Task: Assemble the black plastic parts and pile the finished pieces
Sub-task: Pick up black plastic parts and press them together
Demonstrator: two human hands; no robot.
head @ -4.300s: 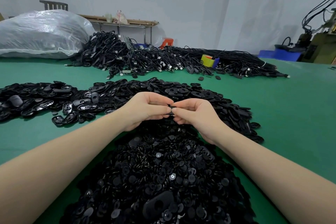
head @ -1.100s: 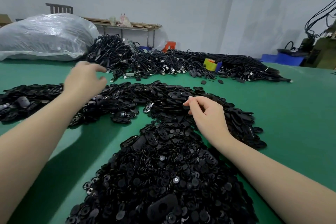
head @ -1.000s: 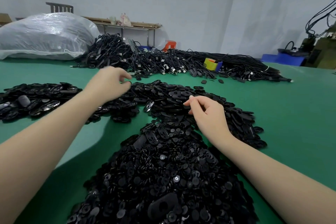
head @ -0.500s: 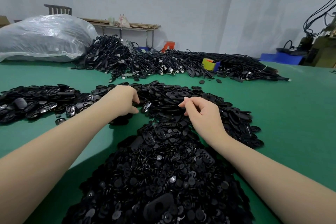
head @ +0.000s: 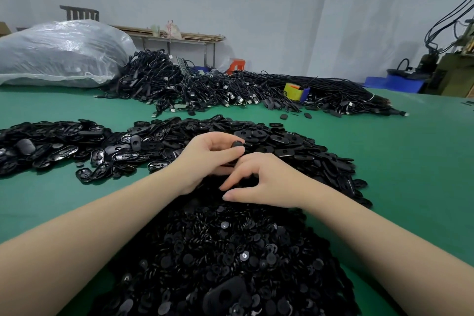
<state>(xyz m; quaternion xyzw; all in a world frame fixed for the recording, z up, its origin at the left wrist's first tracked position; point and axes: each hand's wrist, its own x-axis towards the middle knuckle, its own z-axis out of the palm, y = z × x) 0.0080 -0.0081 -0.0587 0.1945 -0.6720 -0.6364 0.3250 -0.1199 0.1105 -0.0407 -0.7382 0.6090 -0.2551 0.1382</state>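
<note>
- Discs (head: 225,251) in a black heap lie nearest us on the green table (head: 410,161).
- Just beyond that heap, our left hand (head: 205,159) pinches a black part (head: 237,144).
- Our right hand (head: 266,182) hovers loosely curled over the heap; whether it holds anything, we cannot tell.
- Oval plates (head: 282,141) lie beyond the heap, cables (head: 205,90) farther still.

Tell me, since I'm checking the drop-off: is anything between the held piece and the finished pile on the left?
Nothing visible does. The left hand holds a black oval part, and only loose black parts and bare green table lie toward the left pile.
</note>
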